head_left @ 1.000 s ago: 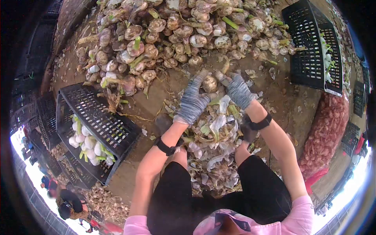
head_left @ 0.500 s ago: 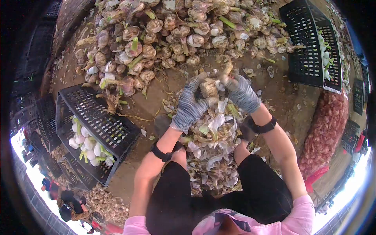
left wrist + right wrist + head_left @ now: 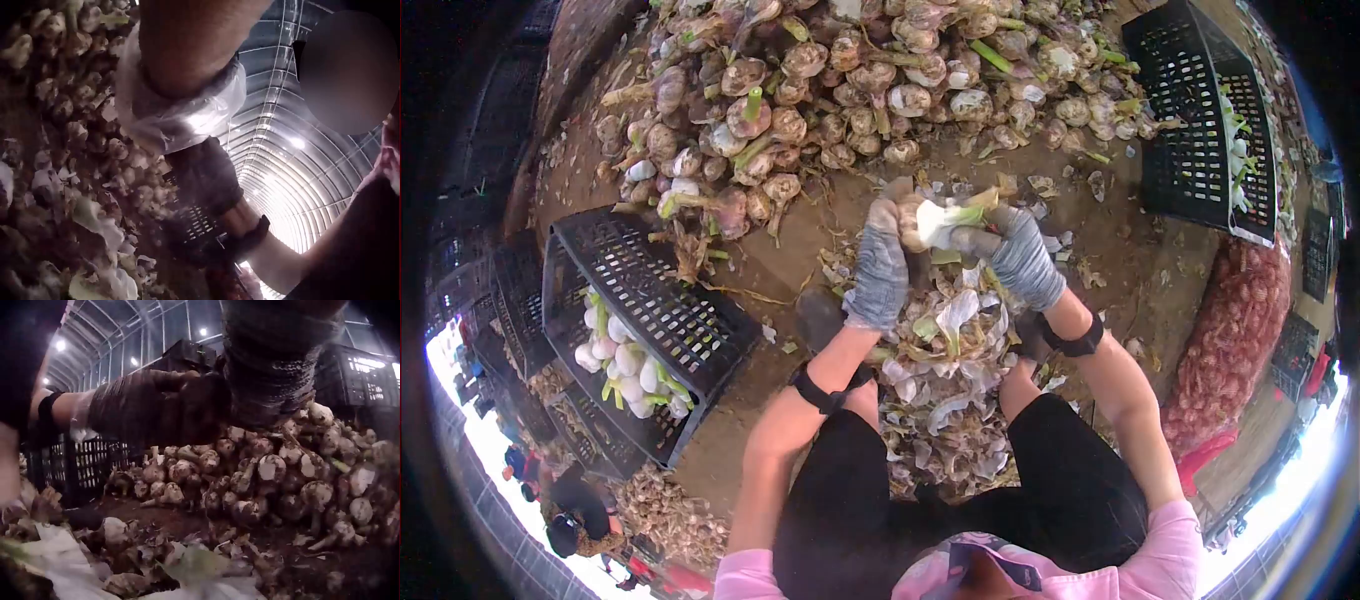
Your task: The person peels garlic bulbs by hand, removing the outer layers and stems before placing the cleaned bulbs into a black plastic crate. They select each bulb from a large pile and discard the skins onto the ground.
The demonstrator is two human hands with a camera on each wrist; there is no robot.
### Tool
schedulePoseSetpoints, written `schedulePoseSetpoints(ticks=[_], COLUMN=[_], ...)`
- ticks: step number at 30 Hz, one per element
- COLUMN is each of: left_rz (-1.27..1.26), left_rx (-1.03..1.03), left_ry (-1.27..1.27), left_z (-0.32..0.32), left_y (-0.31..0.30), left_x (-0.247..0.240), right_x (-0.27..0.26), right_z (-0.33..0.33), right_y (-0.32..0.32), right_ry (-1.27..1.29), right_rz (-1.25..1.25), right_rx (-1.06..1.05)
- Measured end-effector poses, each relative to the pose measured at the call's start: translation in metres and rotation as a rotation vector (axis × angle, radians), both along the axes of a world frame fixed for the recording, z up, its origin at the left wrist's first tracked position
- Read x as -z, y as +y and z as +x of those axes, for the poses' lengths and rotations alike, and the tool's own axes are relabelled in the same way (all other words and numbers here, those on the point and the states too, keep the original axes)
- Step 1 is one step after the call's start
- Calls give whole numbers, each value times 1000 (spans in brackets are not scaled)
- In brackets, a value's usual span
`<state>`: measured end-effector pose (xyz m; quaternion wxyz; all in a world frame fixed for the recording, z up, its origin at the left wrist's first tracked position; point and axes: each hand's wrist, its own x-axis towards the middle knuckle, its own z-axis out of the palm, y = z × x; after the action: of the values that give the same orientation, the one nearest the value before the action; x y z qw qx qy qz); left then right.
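Observation:
Both hands wear grey striped gloves. My left hand (image 3: 880, 262) grips a garlic bulb (image 3: 913, 223) in the head view, above the strip of bare floor. The bulb lies sideways, with a clean white neck and pale green stem (image 3: 966, 215) pointing right. My right hand (image 3: 1022, 256) pinches the stem end, where dry outer skin (image 3: 988, 200) hangs off. The right wrist view shows the left glove (image 3: 134, 406) beside the right glove (image 3: 272, 362), both dark; the bulb is hidden there. In the left wrist view a plastic cuff (image 3: 181, 119) covers much of the left hand.
A large heap of unpeeled garlic (image 3: 860, 80) lies ahead. Peeled skins (image 3: 945, 400) pile between the legs. Black crates with white garlic stand tilted at left (image 3: 650, 300) and far right (image 3: 1190, 130). A red mesh sack (image 3: 1230, 340) of garlic lies on the right.
The bulb was dirty and upright between the hands; now it is turned sideways with its white neck bared. My right hand has drawn outer skin toward the stem end.

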<state>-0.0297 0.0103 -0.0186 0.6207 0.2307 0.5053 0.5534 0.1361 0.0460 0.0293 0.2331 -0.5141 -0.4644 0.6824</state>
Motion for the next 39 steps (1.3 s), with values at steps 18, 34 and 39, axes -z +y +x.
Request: schedulePoseSetpoints(ticks=[18, 34, 39], left_rz=[305, 326, -66], left_rx=[356, 608, 411], left_ry=[774, 232, -525], left_z=[-12, -32, -27], left_y=[3, 5, -8], left_x=[-46, -19, -5], right_x=[29, 29, 52], right_z=[3, 6, -5], right_y=[-28, -13, -27], right_ry=[-208, 305, 261], right_rz=[473, -754, -891], right_rx=[-81, 474, 539])
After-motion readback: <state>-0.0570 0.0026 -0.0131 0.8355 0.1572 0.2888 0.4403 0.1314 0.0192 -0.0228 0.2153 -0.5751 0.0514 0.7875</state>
